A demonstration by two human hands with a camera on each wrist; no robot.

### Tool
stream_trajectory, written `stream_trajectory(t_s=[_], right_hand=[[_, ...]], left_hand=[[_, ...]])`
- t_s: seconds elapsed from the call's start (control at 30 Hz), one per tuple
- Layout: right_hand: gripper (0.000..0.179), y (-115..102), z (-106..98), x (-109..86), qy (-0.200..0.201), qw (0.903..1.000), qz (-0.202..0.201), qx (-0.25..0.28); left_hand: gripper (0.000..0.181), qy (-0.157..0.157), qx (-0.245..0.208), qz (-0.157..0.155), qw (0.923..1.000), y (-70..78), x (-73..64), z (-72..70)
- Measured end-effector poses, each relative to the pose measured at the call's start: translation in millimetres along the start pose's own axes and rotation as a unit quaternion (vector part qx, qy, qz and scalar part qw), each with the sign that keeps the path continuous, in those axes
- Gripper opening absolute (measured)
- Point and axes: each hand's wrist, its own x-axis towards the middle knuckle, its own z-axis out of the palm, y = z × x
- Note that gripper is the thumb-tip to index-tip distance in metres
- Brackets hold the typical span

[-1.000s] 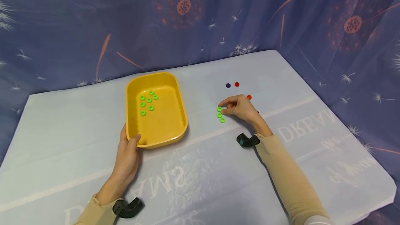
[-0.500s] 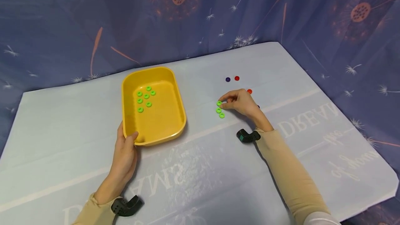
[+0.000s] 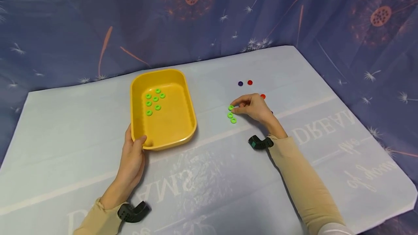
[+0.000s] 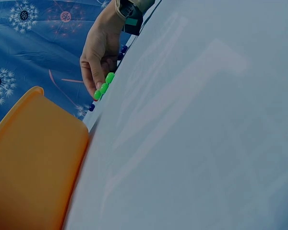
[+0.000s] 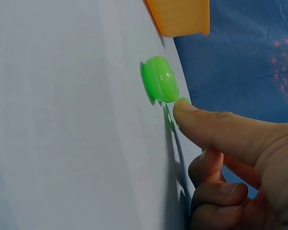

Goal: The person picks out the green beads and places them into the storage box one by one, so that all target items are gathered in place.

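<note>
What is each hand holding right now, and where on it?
Left hand grips the yellow tray at its near-left corner rim. Right hand fingertips pinch a green ring by its edge.

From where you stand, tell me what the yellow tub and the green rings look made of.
Yellow tub: probably moulded plastic, one piece with rounded corners and a smooth rim, faintly glossy with a soft sheen along its walls.
Green rings: likely hard plastic; the right wrist view shows a bright, glossy bead with small highlights. Right hand pinches one; left hand holds the tub's corner.
</note>
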Motion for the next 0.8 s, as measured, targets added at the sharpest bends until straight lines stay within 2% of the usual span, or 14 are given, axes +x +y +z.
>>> stream_trajectory(t_s=[0.27,0.43,0.6,0.8], right_hand=[[0.025,-3,0,-2.2,0.002,0.9998,0.008,0.018],[0.026,-16,1,2.8,-0.001,0.9998,0.005,0.017],[0.024,-51,7,13.7,0.002,0.9998,-0.018,0.007],[0.018,-109,30,33.5,-0.003,0.9958,-0.085,-0.033]], left_hand=[[0.067,-0.003,0.008,-0.01,0.9999,-0.6,1.2,0.5],[0.067,-0.004,0.007,-0.006,0.9999,-0.6,1.2,0.5],[0.067,-0.003,0.005,-0.004,1.0,0.5,0.9,0.1],[0.067,-0.002,0.008,-0.001,1.0,1.7,-0.2,-0.8]])
